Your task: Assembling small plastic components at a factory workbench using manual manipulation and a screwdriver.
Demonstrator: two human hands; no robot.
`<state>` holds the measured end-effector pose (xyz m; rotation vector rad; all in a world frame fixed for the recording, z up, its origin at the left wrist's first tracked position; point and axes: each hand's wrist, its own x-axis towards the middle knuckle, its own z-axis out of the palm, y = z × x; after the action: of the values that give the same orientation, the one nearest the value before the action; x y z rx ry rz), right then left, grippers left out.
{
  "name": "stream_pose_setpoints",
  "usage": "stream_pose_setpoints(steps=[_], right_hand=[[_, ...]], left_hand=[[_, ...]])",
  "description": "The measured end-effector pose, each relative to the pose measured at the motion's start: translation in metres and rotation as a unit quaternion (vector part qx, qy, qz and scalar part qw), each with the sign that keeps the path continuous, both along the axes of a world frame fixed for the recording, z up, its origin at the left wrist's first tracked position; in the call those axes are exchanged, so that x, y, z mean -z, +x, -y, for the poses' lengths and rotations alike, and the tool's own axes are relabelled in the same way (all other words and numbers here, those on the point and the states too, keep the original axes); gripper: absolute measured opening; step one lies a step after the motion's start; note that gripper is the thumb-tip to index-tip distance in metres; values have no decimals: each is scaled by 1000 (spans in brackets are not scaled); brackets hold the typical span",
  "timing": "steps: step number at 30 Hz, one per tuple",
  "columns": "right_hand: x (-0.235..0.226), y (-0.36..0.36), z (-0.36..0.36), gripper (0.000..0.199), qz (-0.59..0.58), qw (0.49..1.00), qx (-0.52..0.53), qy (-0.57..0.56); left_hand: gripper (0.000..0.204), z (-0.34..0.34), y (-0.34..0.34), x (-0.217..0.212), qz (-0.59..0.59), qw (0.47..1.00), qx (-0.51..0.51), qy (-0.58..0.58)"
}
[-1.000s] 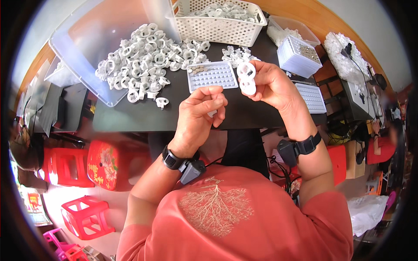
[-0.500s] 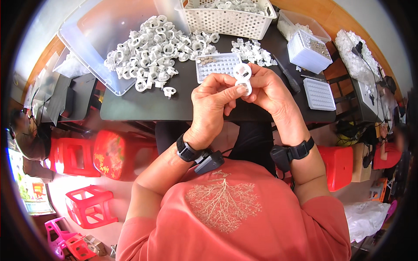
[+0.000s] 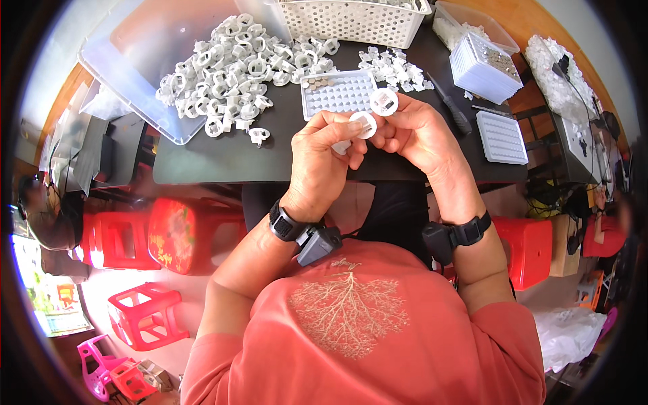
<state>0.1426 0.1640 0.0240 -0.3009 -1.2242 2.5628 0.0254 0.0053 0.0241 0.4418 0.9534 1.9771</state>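
1. Head view, far left: small red stool (image 3: 138, 295) on the floor; a larger red stool with yellow patterning (image 3: 177, 236) stands near the table edge.
2. Clear plastic bin (image 3: 138, 71), tilted, its open side toward a heap of white ring-shaped parts (image 3: 233, 77) on the dark table (image 3: 202, 167). One loose ring part (image 3: 258, 136) lies just apart from the heap, on the near side.
3. Left hand (image 3: 318, 154), above the near table edge: grip closed, thumb pressed on a white disc (image 3: 365, 126). Another white piece (image 3: 341, 146) shows among the curled fingers; its shape is mostly hidden.
4. Beyond that hand, a pale dimpled tray (image 3: 341, 100); small round tan pieces (image 3: 314, 83) sit in its far left corner. White perforated basket (image 3: 351, 28) farther back.
5. Right hand (image 3: 426, 138): grip clamped on a second white disc (image 3: 384, 101) with a dark slot facing up. Its rim is very close to the first disc; contact cannot be told.
6. Small white bits (image 3: 398, 69) scattered past the right hand; dark-handled tool (image 3: 457, 115) beside them.
7. Stack of white trays (image 3: 480, 77), then nearer, a single white tray (image 3: 503, 138).
8. Far right: clear bag of white pieces (image 3: 557, 81).
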Motion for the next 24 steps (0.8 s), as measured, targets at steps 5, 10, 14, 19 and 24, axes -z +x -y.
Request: stream_pose_setpoints(steps=[5, 10, 14, 19, 24], right_hand=[[-3, 1, 2, 18, 10, 1000, -1, 29], [-5, -2, 9, 18, 35, 996, 17, 74], [-6, -2, 9, 17, 34, 997, 21, 70], [-5, -1, 10, 18, 34, 997, 25, 66], [-6, 2, 9, 19, 32, 997, 39, 58]], left_hand=[[11, 2, -4, -5, 20, 999, 19, -16], [10, 3, -10, 3, 45, 998, 41, 19], [14, 1, -15, 13, 86, 993, 52, 64], [17, 0, -17, 12, 95, 989, 75, 82], [19, 0, -22, 20, 55, 990, 108, 77]])
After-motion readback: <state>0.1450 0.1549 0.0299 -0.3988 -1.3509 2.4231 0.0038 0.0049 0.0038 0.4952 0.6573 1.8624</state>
